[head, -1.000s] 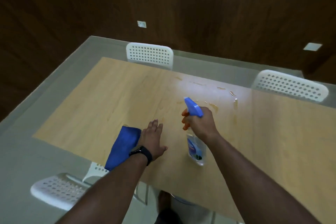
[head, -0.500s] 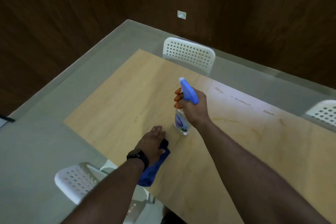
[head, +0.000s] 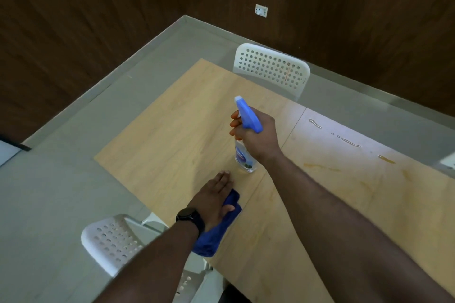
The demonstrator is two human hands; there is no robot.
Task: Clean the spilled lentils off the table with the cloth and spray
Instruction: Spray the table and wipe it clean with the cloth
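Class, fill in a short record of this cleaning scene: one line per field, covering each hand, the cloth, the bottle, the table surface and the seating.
Left hand: flat, fingers straight, pressing on the blue cloth
Right hand: gripping the spray bottle at its blue trigger head
Bottle: upright, its base at or just above the table
Cloth: near the table's front edge
Table: light wood, orange-brown smears and wet streaks to the right
Chairs: white perforated, one at the far side, one at the near side
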